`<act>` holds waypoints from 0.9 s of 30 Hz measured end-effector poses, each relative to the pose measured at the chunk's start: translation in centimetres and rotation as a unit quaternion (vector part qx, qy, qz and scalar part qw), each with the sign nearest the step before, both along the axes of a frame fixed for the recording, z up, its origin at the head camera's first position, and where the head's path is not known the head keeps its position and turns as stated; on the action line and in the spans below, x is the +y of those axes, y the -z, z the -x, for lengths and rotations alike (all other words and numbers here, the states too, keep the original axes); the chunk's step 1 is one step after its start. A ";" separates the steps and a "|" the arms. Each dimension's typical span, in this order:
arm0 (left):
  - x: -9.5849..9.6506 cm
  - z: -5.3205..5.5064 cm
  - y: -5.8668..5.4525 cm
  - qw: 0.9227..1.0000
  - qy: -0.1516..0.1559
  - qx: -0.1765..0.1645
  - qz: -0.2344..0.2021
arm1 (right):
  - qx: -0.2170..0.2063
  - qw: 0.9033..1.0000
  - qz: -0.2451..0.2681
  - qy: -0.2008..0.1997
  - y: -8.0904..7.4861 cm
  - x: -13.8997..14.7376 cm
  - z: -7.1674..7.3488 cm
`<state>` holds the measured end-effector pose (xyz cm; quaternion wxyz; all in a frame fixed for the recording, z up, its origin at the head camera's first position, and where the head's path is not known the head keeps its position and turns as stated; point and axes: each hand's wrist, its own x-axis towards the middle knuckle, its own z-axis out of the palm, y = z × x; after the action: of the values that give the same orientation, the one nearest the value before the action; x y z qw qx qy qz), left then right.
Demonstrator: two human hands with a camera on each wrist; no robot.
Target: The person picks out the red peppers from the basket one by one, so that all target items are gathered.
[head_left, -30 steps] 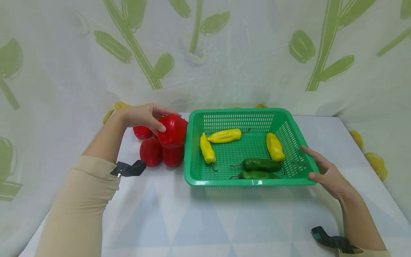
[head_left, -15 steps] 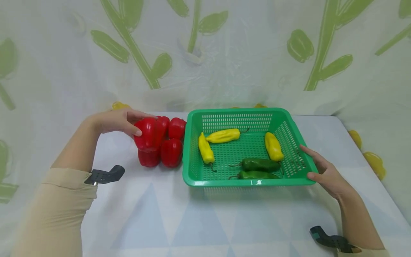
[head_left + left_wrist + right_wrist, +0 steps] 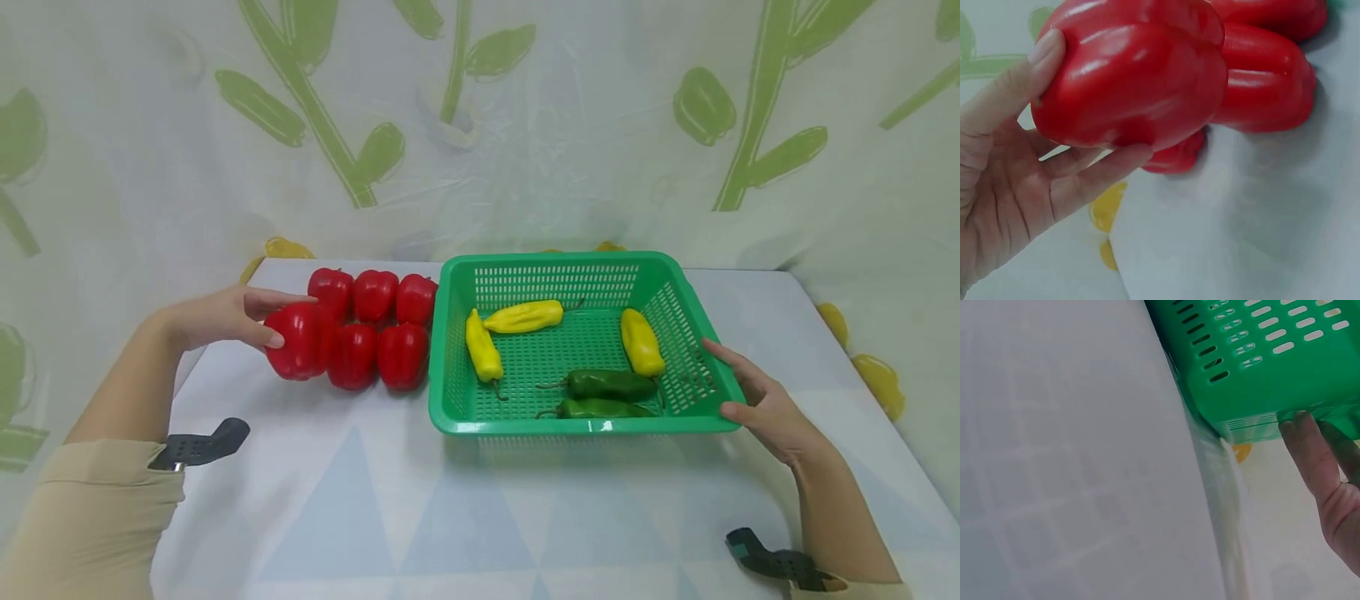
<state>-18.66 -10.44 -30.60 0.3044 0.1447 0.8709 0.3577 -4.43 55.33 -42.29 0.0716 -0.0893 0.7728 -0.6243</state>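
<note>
At the far left, my left hand [image 3: 221,321] grips a red bell pepper [image 3: 296,343], thumb on its near side. In the left wrist view that bell pepper [image 3: 1138,78] fills the upper middle, with the fingers under it. Beside it, other red bell peppers stand close together: three in a back row [image 3: 376,295] and two in a front row [image 3: 405,357]. My right hand [image 3: 772,417] touches the right rim of a green plastic basket [image 3: 600,427], fingers nearly straight. In the right wrist view, fingertips meet the rim of the basket [image 3: 1297,375].
Inside the basket lie several long peppers: three yellow ones [image 3: 525,317] and two dark green ones [image 3: 611,385]. A patterned white cloth [image 3: 465,517] covers the table. Behind it hangs a pale curtain [image 3: 570,150] with green plant prints.
My left hand has carried the bell pepper leftward, away from the basket and down to the left end of the front row. The right hand and basket have stayed put.
</note>
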 end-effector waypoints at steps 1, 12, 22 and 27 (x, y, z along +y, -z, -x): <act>-0.4 -0.2 0.2 1.000 -0.003 0.004 0.005 | 0.000 1.000 0.000 0.000 0.0 0.0 0.0; -2.9 -1.3 3.3 0.999 -0.022 -0.003 0.035 | -0.009 1.000 0.005 0.007 0.2 0.1 0.1; -2.9 -0.4 5.9 0.998 -0.031 0.013 0.047 | -0.005 1.000 0.020 0.002 0.4 0.2 0.1; -2.8 -0.2 6.4 0.998 -0.036 0.027 0.044 | -0.001 1.000 0.028 -0.002 0.4 0.2 0.1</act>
<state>-18.49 -13.26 -37.02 0.2742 0.1089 0.8983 0.3256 -4.52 55.52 -42.69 0.0706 -0.0920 0.7547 -0.6458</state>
